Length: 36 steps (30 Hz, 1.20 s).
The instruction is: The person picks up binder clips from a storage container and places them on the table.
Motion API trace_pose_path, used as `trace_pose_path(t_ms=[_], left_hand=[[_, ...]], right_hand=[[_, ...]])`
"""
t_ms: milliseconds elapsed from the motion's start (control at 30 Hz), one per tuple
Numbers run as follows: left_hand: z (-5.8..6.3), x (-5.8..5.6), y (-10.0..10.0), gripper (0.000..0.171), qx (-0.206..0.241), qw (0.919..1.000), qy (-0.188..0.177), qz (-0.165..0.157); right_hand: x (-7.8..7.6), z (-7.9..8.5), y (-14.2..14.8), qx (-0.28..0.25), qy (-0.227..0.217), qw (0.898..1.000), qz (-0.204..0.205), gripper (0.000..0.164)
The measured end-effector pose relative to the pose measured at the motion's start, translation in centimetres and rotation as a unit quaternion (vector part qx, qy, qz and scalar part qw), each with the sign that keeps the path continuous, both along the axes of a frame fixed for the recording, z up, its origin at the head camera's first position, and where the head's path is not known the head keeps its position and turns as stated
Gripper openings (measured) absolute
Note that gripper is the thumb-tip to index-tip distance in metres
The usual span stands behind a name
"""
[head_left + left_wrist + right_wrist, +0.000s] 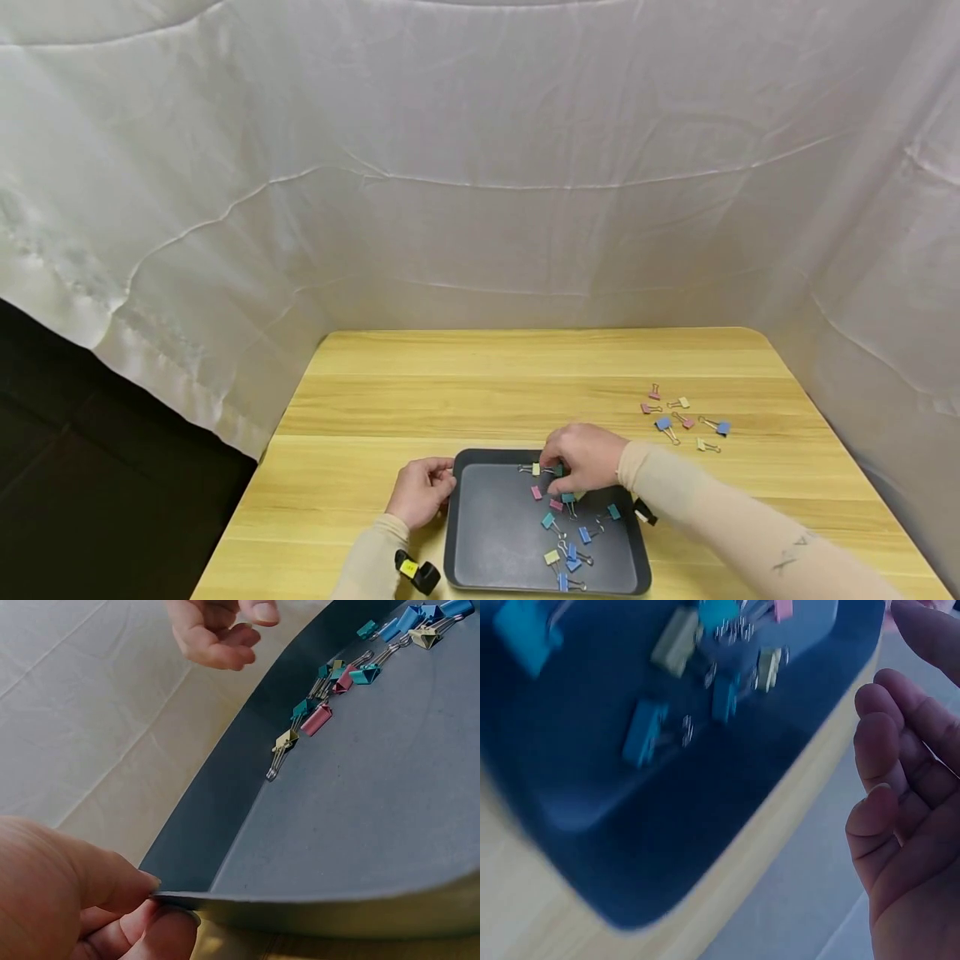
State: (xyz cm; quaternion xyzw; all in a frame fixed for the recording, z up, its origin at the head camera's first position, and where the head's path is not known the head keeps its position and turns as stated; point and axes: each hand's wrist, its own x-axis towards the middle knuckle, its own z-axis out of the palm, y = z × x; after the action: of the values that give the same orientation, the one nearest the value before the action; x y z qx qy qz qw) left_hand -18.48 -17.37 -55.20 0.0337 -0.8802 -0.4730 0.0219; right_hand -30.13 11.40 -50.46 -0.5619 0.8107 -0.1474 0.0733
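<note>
A dark grey tray (487, 529) lies at the table's front edge, with binder clips in teal, blue, pink and yellow spread mostly over its right half. My left hand (422, 492) pinches the tray's left rim between thumb and fingers; the left wrist view shows this grip (112, 907) closely. Above the tray's far right part hovers my right hand (588, 457), its fingers loosely bent and nothing between them in the right wrist view (919, 780). Near its fingertips are a yellow clip (536, 469) and a pink clip (536, 493). A teal clip (558, 471) is partly hidden by it.
On the wooden table (390, 392), beyond the tray to the right, lie several more clips, among them a blue clip (663, 425), a pink clip (655, 392) and a yellow clip (706, 445). Pale cloth (525, 233) hangs behind the table and along both sides.
</note>
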Motion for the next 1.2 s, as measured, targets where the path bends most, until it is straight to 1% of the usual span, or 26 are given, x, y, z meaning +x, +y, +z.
trace_pose_path(t_ms=[233,333,500,667,700,767,867,1033,1200], left_hand=[[0.0,0.0,-0.1,0.027,0.0,1.0,-0.005,0.003],[0.0,0.0,-0.1,0.027,0.0,1.0,0.001,-0.001],[0.0,0.0,-0.2,0.027,0.004,1.0,0.001,-0.003],[0.0,0.0,-0.2,0.026,0.002,1.0,0.001,0.0],[0.0,0.0,-0.2,0.026,0.004,1.0,-0.004,0.003],[-0.1,0.0,-0.1,0.026,0.008,1.0,-0.004,0.002],[-0.1,-0.1,0.0,0.026,0.011,0.9999,-0.006,0.001],[-0.1,-0.1,0.0,0.026,0.012,0.9999,-0.008,0.001],[0.0,0.0,0.0,0.027,0.013,0.9999,-0.011,0.001]], right_hand=[[1.4,-1.2,-1.3,0.031,-0.007,0.999,0.042,0.024],[1.9,-1.9,-1.5,0.049,-0.01,0.997,0.058,0.026],[2.9,-2.8,-1.9,0.087,0.011,0.993,0.073,0.024],[3.8,-3.0,-2.4,0.099,0.018,0.991,0.09,0.02],[3.9,-3.0,-2.5,0.1,0.022,0.99,0.092,0.02],[3.9,-2.9,-2.5,0.103,0.027,0.99,0.092,0.02],[3.8,-2.8,-2.4,0.111,0.029,0.99,0.08,0.021],[3.5,-2.7,-1.8,0.125,0.022,0.99,0.062,0.024],[3.6,-2.9,-1.7,0.13,0.038,0.989,0.064,0.024]])
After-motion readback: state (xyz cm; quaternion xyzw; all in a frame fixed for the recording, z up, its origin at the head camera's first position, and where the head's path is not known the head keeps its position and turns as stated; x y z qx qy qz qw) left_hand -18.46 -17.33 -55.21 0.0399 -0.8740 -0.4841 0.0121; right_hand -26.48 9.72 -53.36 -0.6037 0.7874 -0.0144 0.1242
